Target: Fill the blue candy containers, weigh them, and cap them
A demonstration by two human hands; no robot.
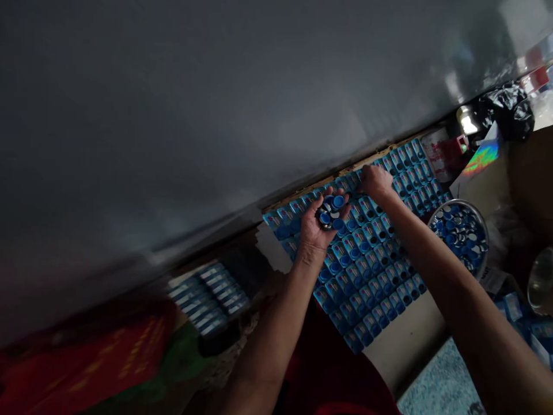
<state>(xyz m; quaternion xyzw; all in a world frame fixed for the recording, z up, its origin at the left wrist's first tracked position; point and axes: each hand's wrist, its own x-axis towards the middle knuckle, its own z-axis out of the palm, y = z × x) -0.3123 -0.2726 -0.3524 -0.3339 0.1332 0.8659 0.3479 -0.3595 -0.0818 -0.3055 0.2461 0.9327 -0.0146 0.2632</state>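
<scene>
Rows of small blue printed packs (358,271) lie side by side on a board by the wall, many with a round blue or dark piece in them. My left hand (322,222), palm up with the fingers spread and slightly curled, holds several round blue and silver caps (332,210) above the packs. My right hand (375,181) is closed over the back rows, its fingertips turned down; anything between them is hidden. A round metal bowl (484,245) full of blue and silver caps stands right of the packs, beside my right forearm.
A grey wall (216,115) runs behind the work surface. More blue-and-white packs (209,297) lie at the left, near a red printed bag (138,351). At the right are a black plastic bag (507,109), a shiny rainbow-coloured sheet (484,154) and another metal bowl (542,282).
</scene>
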